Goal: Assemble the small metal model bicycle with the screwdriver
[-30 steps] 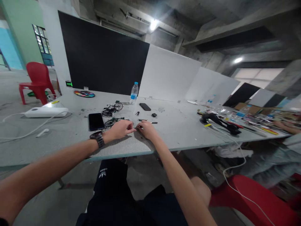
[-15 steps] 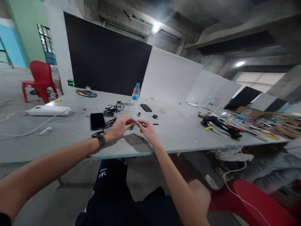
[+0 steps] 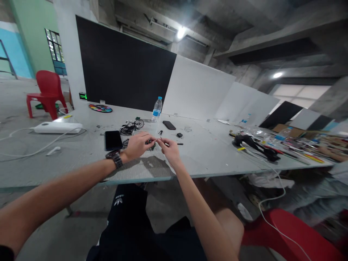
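My left hand (image 3: 139,145), with a dark metal watch (image 3: 115,158) on its wrist, reaches in from the left with thumb and forefinger pinched. My right hand (image 3: 170,150) meets it fingertip to fingertip, also pinched. Something small and dark is between the fingertips, too small to name. A dark miniature bicycle (image 3: 151,145) shows in part under and behind my left hand, which hides its middle. Just beyond stands a second miniature bicycle (image 3: 132,127) with black wheels. A thin dark rod (image 3: 179,144) appears just right of my right hand; whether I hold it cannot be seen.
Two phones (image 3: 113,140) (image 3: 169,125), a water bottle (image 3: 157,109), a small black piece (image 3: 179,135) and a white power strip (image 3: 58,127) are on the table (image 3: 206,152). A coloured palette (image 3: 100,108) lies behind. Rightward are a black device (image 3: 255,146) and clutter near another person's arm.
My right fingertips have shifted slightly, and a thin dark tip now shows above them. The left hand stays nearly in place, still pinching. The view has moved a little.
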### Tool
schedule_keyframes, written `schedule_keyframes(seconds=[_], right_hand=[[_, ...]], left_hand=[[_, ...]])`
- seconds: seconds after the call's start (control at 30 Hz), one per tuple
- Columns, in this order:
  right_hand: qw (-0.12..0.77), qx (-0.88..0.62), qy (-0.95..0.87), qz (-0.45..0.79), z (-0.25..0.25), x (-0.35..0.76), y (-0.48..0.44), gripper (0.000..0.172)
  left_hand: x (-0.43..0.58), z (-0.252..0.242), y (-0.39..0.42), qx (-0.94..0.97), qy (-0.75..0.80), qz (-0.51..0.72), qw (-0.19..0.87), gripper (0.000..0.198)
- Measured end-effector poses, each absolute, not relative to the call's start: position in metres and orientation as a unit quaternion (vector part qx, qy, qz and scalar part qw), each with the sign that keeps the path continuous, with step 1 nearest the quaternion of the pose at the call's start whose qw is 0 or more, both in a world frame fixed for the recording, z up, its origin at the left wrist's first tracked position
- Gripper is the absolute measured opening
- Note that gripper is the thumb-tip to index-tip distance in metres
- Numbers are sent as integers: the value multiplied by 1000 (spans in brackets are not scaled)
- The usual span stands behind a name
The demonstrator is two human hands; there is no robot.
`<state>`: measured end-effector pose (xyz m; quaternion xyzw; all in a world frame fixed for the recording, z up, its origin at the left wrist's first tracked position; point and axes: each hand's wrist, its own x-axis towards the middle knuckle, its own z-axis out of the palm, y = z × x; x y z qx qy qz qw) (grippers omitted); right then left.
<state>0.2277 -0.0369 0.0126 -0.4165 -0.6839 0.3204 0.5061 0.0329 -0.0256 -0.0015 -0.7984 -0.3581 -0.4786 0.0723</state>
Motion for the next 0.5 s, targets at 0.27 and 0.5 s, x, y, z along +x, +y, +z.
schedule_keyframes(seconds=[0.27, 0.5], right_hand=[[499, -422, -686, 320, 13, 228, -37, 58], [498, -412, -686, 334, 4, 229, -32, 58]], left_hand=[[33, 1, -25, -794, -377, -475, 54, 17], [34, 2, -27, -787, -384, -482, 13, 14]])
